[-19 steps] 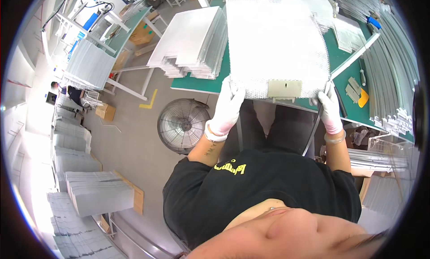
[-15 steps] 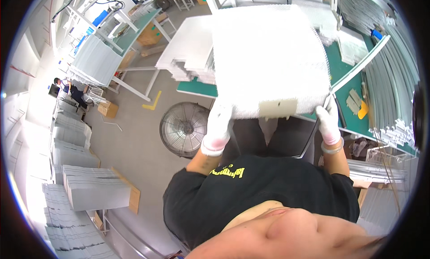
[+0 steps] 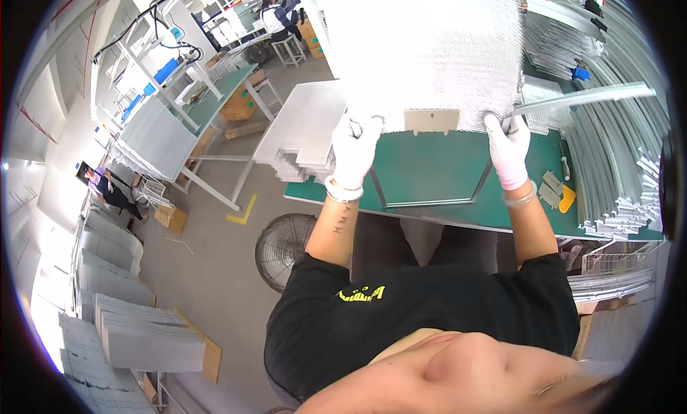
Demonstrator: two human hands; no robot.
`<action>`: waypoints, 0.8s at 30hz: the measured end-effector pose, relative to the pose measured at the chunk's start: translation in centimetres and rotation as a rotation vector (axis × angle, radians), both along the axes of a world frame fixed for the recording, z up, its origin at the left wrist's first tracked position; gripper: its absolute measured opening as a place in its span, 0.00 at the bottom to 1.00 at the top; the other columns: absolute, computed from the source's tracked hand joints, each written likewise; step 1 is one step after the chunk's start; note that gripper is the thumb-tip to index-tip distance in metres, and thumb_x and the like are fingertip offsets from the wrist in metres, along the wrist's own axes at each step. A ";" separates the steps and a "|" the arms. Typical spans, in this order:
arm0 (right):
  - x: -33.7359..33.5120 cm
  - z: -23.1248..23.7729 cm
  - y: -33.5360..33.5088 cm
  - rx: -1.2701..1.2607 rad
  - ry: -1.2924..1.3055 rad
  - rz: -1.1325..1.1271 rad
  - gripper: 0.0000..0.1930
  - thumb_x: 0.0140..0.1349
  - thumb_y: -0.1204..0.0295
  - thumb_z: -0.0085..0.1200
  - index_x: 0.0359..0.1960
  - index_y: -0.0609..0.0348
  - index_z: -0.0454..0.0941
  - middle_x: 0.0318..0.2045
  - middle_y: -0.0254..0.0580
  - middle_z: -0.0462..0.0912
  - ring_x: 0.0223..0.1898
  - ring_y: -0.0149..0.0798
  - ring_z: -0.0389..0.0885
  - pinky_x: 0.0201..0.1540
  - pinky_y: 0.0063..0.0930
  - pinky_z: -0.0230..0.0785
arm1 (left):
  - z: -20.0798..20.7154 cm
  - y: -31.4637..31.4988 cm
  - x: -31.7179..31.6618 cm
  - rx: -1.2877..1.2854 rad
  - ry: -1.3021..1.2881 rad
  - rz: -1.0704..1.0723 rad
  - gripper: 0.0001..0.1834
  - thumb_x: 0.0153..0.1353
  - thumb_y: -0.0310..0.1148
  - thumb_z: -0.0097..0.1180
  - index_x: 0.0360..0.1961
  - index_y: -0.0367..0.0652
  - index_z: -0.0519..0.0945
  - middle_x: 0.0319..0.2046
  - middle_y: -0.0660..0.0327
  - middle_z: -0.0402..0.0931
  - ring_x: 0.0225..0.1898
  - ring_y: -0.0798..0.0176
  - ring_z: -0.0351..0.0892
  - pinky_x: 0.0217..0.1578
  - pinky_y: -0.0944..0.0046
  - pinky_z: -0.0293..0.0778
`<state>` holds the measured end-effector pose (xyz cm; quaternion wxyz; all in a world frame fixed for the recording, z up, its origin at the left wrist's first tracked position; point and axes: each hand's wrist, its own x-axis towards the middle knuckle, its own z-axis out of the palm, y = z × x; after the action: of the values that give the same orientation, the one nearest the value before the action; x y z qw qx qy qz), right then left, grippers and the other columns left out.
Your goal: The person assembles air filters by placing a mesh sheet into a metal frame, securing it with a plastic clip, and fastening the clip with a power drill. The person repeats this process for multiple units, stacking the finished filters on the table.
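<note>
A white, finely meshed sheet (image 3: 429, 56) with a beige tab (image 3: 431, 120) at its near edge is held out in front of me. My left hand (image 3: 356, 148), in a white glove, is closed on its near left corner. My right hand (image 3: 509, 145), also gloved, pinches the near right corner. Below the sheet, a dark grey rectangular frame (image 3: 429, 204) shows against the green tabletop (image 3: 429, 163); its far part is hidden. A pale long strip (image 3: 587, 98) runs rightward from beside my right hand; I cannot tell whether the hand holds it.
Left of the sheet stand stacked white panels (image 3: 300, 120). Long pale profiles (image 3: 608, 149) crowd the right side, near a yellow-handled tool (image 3: 566, 198). A floor fan (image 3: 283, 249) stands by the table. Grey panel stacks (image 3: 147, 332) line the left; two people are farther off.
Both hands have moved away from my body with the sheet. The frame and green tabletop beneath now show more. The pale strip lies at a flatter angle in view.
</note>
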<state>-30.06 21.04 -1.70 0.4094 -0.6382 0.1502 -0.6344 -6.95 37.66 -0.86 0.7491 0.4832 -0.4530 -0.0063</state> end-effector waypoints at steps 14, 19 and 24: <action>-0.7 -3.7 -3.3 0.075 0.067 0.206 0.09 0.68 0.75 0.57 0.47 0.65 0.77 0.35 0.27 0.79 0.34 0.20 0.72 0.39 0.17 0.67 | -1.0 0.8 -1.1 0.046 0.122 -0.039 0.09 0.62 0.22 0.65 0.29 0.39 0.75 0.21 0.73 0.68 0.22 0.81 0.62 0.23 0.75 0.62; -0.2 -6.3 -2.0 0.118 0.140 0.321 0.16 0.69 0.78 0.54 0.56 0.67 0.73 0.47 0.36 0.83 0.47 0.25 0.79 0.52 0.24 0.71 | -7.2 0.7 0.0 0.188 0.155 -0.153 0.11 0.64 0.25 0.62 0.46 0.35 0.79 0.32 0.69 0.79 0.31 0.79 0.73 0.33 0.74 0.72; -1.6 -13.3 -1.7 0.325 0.307 0.396 0.22 0.66 0.76 0.55 0.61 0.68 0.71 0.52 0.38 0.81 0.51 0.28 0.78 0.57 0.27 0.70 | -14.5 1.0 0.4 0.357 0.185 -0.195 0.17 0.64 0.26 0.62 0.53 0.33 0.78 0.45 0.61 0.83 0.45 0.71 0.81 0.47 0.68 0.77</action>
<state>-31.69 19.31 -14.96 0.5945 -0.6696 0.1824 -0.4061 -6.51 38.63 -15.32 0.6858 0.5595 -0.4188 -0.2029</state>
